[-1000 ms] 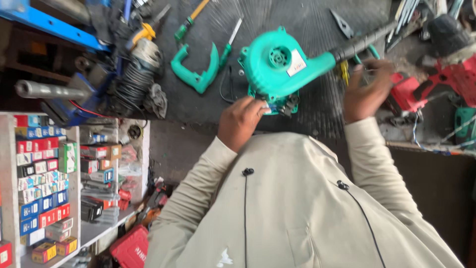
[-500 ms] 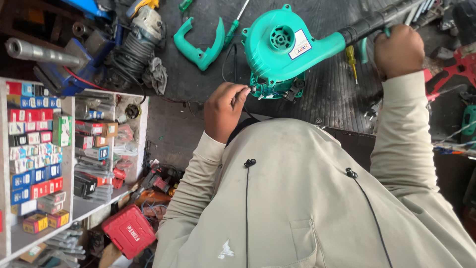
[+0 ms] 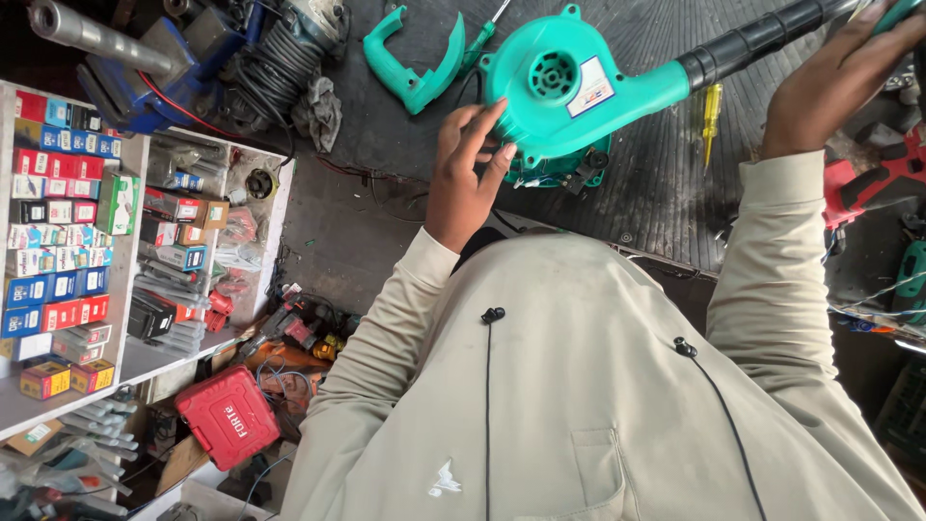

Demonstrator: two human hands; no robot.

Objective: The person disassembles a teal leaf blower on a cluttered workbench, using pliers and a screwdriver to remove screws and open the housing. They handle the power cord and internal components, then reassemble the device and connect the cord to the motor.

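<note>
Fingers of the left hand (image 3: 465, 178) are spread loose and touch the round body of the green blower (image 3: 569, 92); the grip is not closed. Up at the far right, the right hand (image 3: 834, 82) rests on the blower's black tube (image 3: 762, 39), and I cannot tell if it is closed. The blower lies on the dark ribbed counter (image 3: 666, 193), its long tube pointing right and far. A loose green handle piece (image 3: 410, 63) lies just left. A yellow screwdriver (image 3: 711, 116) lies near, with bare counter nearer the person.
</note>
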